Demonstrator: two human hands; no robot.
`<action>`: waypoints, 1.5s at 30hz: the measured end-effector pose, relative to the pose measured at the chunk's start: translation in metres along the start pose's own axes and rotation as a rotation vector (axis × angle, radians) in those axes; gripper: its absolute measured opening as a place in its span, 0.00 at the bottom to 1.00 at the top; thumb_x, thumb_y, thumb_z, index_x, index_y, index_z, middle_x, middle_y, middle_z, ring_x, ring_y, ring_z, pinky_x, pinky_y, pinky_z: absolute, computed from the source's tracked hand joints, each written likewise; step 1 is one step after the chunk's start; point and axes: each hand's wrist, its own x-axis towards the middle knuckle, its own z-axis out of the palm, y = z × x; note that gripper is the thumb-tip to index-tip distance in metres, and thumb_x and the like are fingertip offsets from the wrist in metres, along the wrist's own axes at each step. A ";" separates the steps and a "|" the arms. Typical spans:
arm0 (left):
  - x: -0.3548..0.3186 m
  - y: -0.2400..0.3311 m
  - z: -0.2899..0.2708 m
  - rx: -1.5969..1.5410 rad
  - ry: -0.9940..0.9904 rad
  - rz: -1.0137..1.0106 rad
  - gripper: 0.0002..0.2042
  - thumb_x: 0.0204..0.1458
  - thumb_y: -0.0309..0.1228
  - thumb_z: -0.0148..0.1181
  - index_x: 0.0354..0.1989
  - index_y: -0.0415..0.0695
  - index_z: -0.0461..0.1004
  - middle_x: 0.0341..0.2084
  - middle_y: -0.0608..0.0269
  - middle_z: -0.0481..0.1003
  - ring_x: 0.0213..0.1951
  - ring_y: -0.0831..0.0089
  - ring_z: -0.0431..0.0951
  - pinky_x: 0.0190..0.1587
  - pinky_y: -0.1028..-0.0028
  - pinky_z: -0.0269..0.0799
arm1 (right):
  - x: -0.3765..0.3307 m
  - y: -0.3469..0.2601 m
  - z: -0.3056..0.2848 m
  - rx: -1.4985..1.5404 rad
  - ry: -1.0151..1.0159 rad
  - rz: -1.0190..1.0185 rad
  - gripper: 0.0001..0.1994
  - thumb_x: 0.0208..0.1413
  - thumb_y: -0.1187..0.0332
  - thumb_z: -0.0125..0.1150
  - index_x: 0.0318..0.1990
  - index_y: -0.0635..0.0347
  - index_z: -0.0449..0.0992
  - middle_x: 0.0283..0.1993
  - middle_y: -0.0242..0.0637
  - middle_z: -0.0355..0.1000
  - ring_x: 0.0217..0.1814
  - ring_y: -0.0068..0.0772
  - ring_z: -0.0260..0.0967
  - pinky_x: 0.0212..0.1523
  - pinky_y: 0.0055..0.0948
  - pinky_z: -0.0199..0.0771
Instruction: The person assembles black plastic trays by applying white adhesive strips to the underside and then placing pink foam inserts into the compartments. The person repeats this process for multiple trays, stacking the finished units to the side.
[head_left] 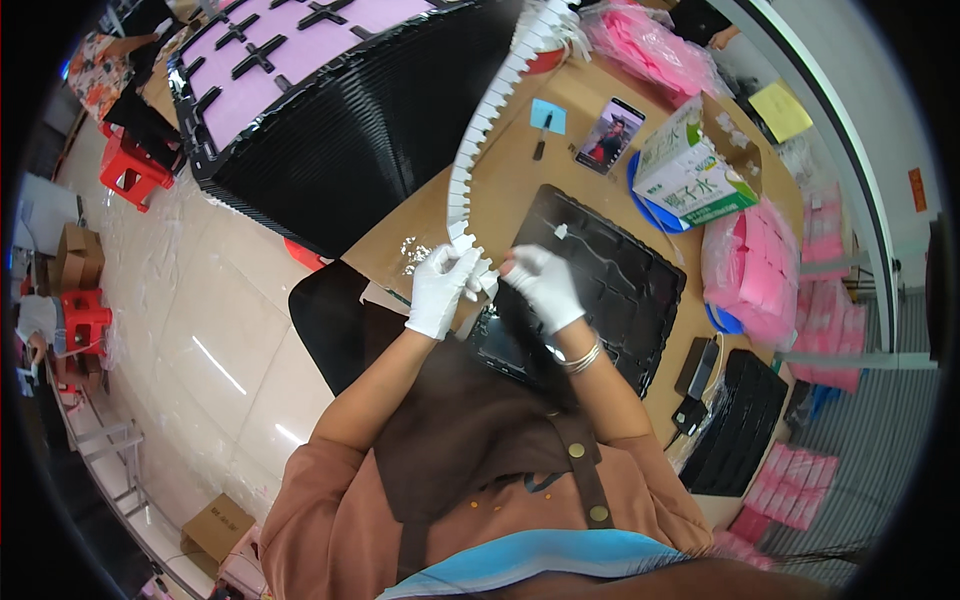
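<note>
A long white segmented strip (463, 180) curves down from the top of the table to my hands. My left hand (440, 290), in a white glove, is closed around the strip near its lower end. Just to the right, my right hand (545, 287), also gloved and slightly blurred, has its fingertips pinched together beside the strip's end; what they grip is too small to make out. Beneath my right hand lies a black molded plastic tray (625, 290) with a thin, pale cable (605, 243) on it. A blurred dark band hangs below that hand.
Beyond the tray are a phone (610, 135), a small knife (543, 138) on a blue note, and an open carton (695, 165). Pink wrapped packs (750, 265) stand right, near a black adapter (688, 415). A large black crate (350, 120) rises at left; red stools (135, 170) stand beyond.
</note>
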 end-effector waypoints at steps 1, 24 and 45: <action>-0.005 0.005 0.007 -0.018 0.014 -0.009 0.06 0.56 0.29 0.59 0.34 0.39 0.72 0.21 0.66 0.73 0.17 0.84 0.71 0.17 0.84 0.65 | -0.009 0.003 0.009 0.069 -0.017 0.057 0.06 0.52 0.75 0.64 0.36 0.65 0.76 0.32 0.31 0.74 0.30 0.18 0.69 0.35 0.20 0.70; -0.014 0.009 -0.003 -0.033 -0.044 0.000 0.07 0.57 0.30 0.57 0.38 0.38 0.73 0.25 0.66 0.74 0.19 0.83 0.72 0.21 0.83 0.69 | -0.048 0.028 -0.001 -0.756 0.166 -0.124 0.16 0.41 0.69 0.71 0.39 0.61 0.76 0.41 0.41 0.71 0.42 0.35 0.71 0.41 0.30 0.72; 0.000 0.000 0.046 -0.118 -0.111 -0.171 0.10 0.58 0.33 0.57 0.41 0.38 0.72 0.25 0.67 0.73 0.20 0.84 0.69 0.22 0.84 0.65 | -0.025 0.062 -0.241 -0.851 0.800 0.109 0.03 0.45 0.75 0.63 0.23 0.61 0.79 0.33 0.44 0.73 0.36 0.43 0.73 0.41 0.34 0.71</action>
